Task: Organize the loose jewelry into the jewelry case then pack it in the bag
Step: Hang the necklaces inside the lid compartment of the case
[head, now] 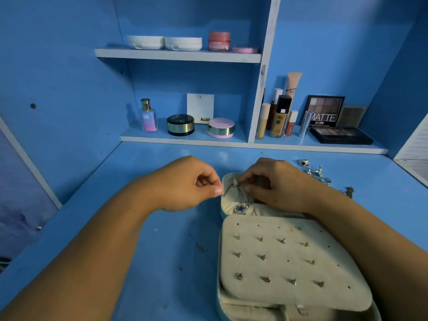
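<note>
The blue tabletop [139, 251] carries the cream, fabric-lined jewelry case [228, 202], which lies open so its lid is reachable. Over that lid the left hand [192, 181] and right hand [278, 184] each pinch the silver chain necklace with a blue pendant [240, 208], holding it taut, probably to hook it in. Loose silver rings [317, 172] wait just beyond the case.
</note>
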A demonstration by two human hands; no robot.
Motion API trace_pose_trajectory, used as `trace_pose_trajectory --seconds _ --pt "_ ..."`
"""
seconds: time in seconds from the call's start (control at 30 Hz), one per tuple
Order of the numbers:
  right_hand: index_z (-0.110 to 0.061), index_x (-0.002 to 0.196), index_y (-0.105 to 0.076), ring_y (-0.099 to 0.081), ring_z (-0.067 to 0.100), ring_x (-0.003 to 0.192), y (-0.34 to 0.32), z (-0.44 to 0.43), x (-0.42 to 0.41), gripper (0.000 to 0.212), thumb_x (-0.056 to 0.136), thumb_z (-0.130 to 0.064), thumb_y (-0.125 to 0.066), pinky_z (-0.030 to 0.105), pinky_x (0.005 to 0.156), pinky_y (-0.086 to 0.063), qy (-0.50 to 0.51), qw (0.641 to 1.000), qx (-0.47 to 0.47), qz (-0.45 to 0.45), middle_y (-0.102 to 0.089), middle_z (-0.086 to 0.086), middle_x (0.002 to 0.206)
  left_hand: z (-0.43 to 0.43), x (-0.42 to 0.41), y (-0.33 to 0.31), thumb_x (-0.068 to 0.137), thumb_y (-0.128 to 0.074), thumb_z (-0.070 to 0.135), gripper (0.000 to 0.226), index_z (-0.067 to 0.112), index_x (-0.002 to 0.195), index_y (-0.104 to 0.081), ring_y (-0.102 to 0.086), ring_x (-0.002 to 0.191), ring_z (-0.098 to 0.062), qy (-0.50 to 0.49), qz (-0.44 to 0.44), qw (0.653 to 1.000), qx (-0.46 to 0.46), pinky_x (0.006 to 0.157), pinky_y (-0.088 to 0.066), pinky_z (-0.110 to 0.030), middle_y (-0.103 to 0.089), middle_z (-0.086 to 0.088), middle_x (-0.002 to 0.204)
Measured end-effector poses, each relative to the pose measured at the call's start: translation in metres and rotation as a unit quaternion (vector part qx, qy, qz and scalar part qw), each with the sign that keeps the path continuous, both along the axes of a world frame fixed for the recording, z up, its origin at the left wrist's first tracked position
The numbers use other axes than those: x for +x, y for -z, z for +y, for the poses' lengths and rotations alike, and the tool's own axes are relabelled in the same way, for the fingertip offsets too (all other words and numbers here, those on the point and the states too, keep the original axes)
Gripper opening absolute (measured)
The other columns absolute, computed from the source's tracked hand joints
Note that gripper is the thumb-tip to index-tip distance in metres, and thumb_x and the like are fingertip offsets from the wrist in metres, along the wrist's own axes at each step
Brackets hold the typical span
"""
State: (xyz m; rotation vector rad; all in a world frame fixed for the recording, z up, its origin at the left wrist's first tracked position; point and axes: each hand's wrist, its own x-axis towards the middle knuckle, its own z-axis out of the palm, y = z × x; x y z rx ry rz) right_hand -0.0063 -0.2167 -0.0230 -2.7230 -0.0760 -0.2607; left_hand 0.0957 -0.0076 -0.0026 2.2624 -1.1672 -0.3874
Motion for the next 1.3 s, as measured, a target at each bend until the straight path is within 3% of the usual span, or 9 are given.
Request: trace_pose_trajectory --seconds 0.13,0.33,0.4,0.53,0.8,0.9,1.03,1.17,1.3 --pt "-0.031 0.103 -0.069 -0.052 -0.007 0.078 -0.001 0.001 -0.005 0.02 0.084 -0.023 -0.067 0.005 0.066 -0.037 -0.002 1.0 0.024 -0.002 -0.058 -0.013 0.095 0.002 -0.007 -0.006 0.089 -0.068 0.028 0.009 0.033 0.081 -0.07 -0.06 0.074 0.001 0.064 0.051 0.996 0.038 0.069 -0.048 -0.011 -0.072 0.01 0.083" --pt "-0.034 0.093 -0.07 -0.056 0.001 0.069 -0.007 0.007 -0.013 0.012 0.083 -0.027 -0.07 0.011 0.059 -0.041 -0.016 0.997 0.069 0.02 -0.066 -0.012 0.083 0.005 -0.01 -0.01 0.088 -0.07 0.027 0.005 0.03 0.085 -0.072 -0.065 0.082 -0.01 0.114 0.096 0.988 0.033 0.084 -0.053 -0.028 -0.073 0.007 0.087" --pt "-0.033 0.093 -0.07 -0.055 0.0 0.066 -0.007 0.008 -0.013 0.012 0.083 -0.027 -0.07 0.011 0.058 -0.041 -0.021 0.996 0.078 0.03 -0.067 -0.011 0.082 0.004 -0.01 -0.011 0.088 -0.07 0.026 0.006 0.03 0.084 -0.072 -0.065 0.081 -0.013 0.107 0.094 0.99 0.018 0.079 -0.053 -0.024 -0.073 0.006 0.086" --pt "-0.032 0.095 -0.071 -0.056 -0.002 0.068 -0.007 0.009 -0.015 0.014 0.082 -0.028 -0.071 0.011 0.059 -0.041 -0.024 0.995 0.083 0.047 -0.067 -0.01 0.081 0.0 -0.01 -0.007 0.087 -0.072 0.025 0.011 0.032 0.078 -0.071 -0.055 0.069 -0.002 0.06 0.057 0.997 -0.007 0.06 -0.042 -0.009 -0.072 0.003 0.081" --pt "-0.036 0.13 -0.055 -0.044 -0.01 0.084 -0.002 0.009 -0.01 0.043 0.087 -0.038 -0.061 0.005 0.072 -0.031 0.0 0.999 -0.015 0.045 -0.041 -0.018 0.092 -0.009 -0.013 0.004 0.085 -0.072 0.022 0.005 0.027 0.083 -0.073 -0.054 0.064 -0.004 0.032 0.005 0.998 -0.057 0.061 -0.047 -0.014 -0.071 0.007 0.079" --pt "-0.039 0.132 -0.052 -0.04 -0.011 0.086 -0.004 0.01 -0.011 0.044 0.089 -0.039 -0.059 0.007 0.073 -0.03 -0.01 0.998 -0.024 0.054 -0.039 -0.017 0.089 -0.011 -0.014 0.006 0.084 -0.072 0.021 0.01 0.03 0.081 -0.073 -0.058 0.067 -0.012 0.033 -0.009 0.997 -0.066 0.066 -0.05 -0.02 -0.07 0.009 0.077" --pt "-0.035 0.12 -0.061 -0.047 -0.005 0.082 -0.009 0.006 -0.014 0.033 0.087 -0.039 -0.063 0.01 0.068 -0.033 0.01 0.999 0.004 0.046 -0.048 -0.013 0.093 -0.013 -0.016 0.008 0.084 -0.072 0.022 0.01 0.031 0.082 -0.073 -0.055 0.072 -0.01 0.029 -0.045 0.995 -0.078 0.059 -0.042 -0.011 -0.068 0.015 0.075" --pt "-0.034 0.09 -0.067 -0.052 -0.005 0.074 -0.013 0.005 -0.021 0.01 0.08 -0.037 -0.07 0.012 0.061 -0.038 0.004 0.997 0.049 0.057 -0.058 -0.014 0.085 -0.015 -0.016 0.01 0.083 -0.073 0.025 0.013 0.038 0.085 -0.072 -0.058 0.081 -0.004 0.038 -0.048 0.996 -0.071 0.072 -0.048 -0.017 -0.071 0.019 0.083" --pt "-0.031 0.091 -0.07 -0.056 -0.005 0.073 -0.01 0.008 -0.02 0.016 0.078 -0.038 -0.074 0.012 0.06 -0.041 -0.008 0.995 0.075 0.065 -0.061 -0.016 0.08 -0.009 -0.01 0.008 0.085 -0.071 0.029 0.016 0.044 0.087 -0.067 -0.055 0.09 0.004 0.026 -0.064 0.996 -0.055 0.071 -0.039 -0.01 -0.065 0.024 0.091"
